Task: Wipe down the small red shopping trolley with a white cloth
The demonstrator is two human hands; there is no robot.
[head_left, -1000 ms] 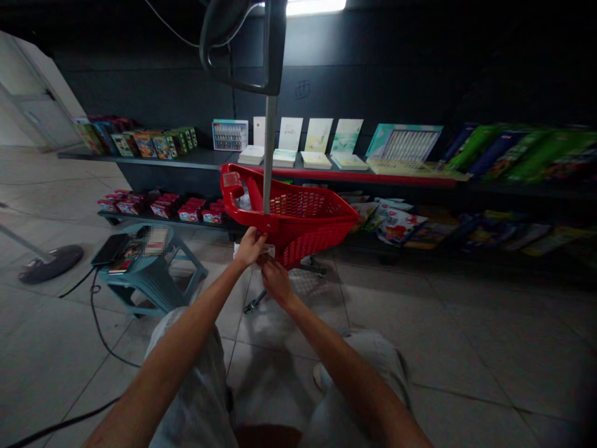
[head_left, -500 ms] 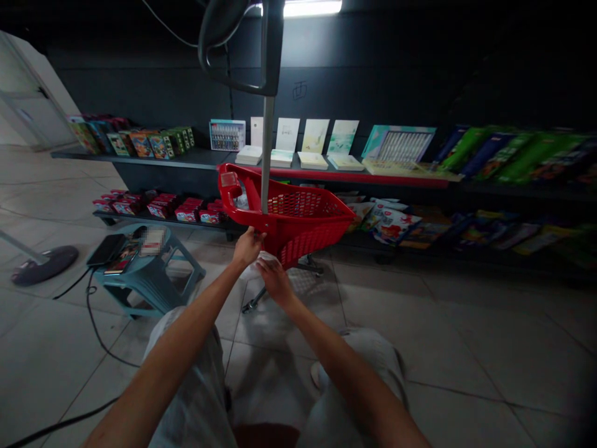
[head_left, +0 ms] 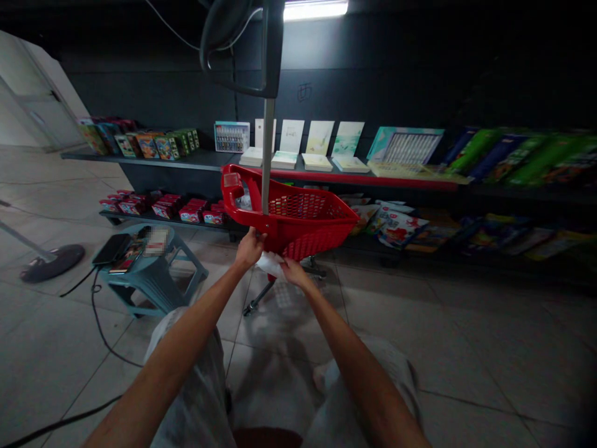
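A red plastic shopping basket (head_left: 308,227) on a wheeled frame stands in front of me, with a grey pole (head_left: 267,155) rising from its near rim to a dark handle (head_left: 242,46) overhead. My left hand (head_left: 249,247) grips the basket's near edge beside the pole. My right hand (head_left: 293,272) is closed on a white cloth (head_left: 272,264), pressed against the underside of the basket's near wall. My forearms and my knees in light trousers fill the lower part of the view.
A teal plastic stool (head_left: 153,270) with a phone and small items stands at the left, a black cable (head_left: 100,330) trailing past it. A fan base (head_left: 51,262) lies further left. Dark shelves (head_left: 196,160) with books, boxes and stationery run along the back wall.
My right hand has moved up and to the right under the basket with the white cloth. My left hand stays on the basket's edge.
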